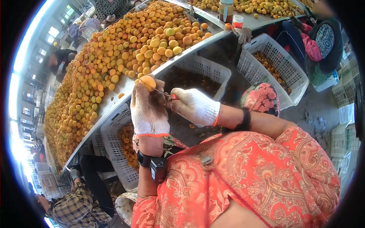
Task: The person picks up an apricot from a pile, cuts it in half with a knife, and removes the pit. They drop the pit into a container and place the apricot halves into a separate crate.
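Note:
An orange-yellow apricot (147,83) is gripped in the fingers of my left hand (149,114), which wears a stained white knit glove. My right hand (197,107), gloved the same way, is closed round a small knife (174,97) with a red end showing at the thumb. Its thin blade points left and reaches the apricot's side. Both hands are close together in front of the metal table's edge (197,47), above a grey plastic crate (222,72) with dark contents.
Heaped apricots (110,53) cover the table. A crate of orange pieces (127,167) stands left, another crate (262,43) right. A jar (237,21) and a bottle (226,10) stand at the table's far edge. People sit at left (80,205) and right (323,41).

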### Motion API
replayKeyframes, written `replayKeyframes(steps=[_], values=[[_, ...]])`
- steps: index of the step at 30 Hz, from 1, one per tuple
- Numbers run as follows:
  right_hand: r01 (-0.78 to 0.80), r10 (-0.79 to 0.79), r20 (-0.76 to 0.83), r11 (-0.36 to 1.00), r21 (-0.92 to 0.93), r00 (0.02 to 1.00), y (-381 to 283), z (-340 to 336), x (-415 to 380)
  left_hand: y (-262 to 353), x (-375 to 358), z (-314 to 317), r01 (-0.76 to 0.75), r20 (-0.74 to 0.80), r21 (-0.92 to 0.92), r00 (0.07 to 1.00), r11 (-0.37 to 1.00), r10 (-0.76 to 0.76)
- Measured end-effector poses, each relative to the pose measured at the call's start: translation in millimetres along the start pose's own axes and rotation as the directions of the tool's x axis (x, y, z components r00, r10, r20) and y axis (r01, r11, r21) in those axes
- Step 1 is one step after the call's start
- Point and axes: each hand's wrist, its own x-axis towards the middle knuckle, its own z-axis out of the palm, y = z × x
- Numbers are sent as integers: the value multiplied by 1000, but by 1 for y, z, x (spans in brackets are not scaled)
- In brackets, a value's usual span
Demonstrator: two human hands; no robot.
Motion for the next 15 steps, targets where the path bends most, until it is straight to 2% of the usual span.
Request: replayKeyframes(steps=[1,2,4,5,7,8,10,11,15], values=[[-21,21,-6,1000,-16,1000,-1,0,-1,-3,1,3,-68,-89,-34,994,997,65],[-43,42,-13,999,-32,999,-1,0,-1,-5,2,-1,-68,-86,-33,994,997,65],[-41,40,-17,997,-67,999,3,2,-1,-7,6,-9,-88,116,-23,989,996,90],[-41,39,-15,994,-102,999,5,2,-1,-8,6,-8,-88,118,-23,989,996,91],[-41,39,-18,994,-105,999,2,1,-2,-10,3,-2,-39,-25,-109,999,993,36],[-41,39,-21,993,-109,999,1,0,-2,-11,2,-2,-38,-25,-108,999,993,36],[-10,6,-47,996,-92,999,5,2,-2,-13,1,-3,2,99,-104,995,995,8],[19,-25,-72,997,-78,997,8,2,-2,-14,1,-4,-3,48,36,999,999,1],[34,-37,-110,999,-35,993,14,2,-3,-24,-8,1,-65,40,143,997,988,59]])
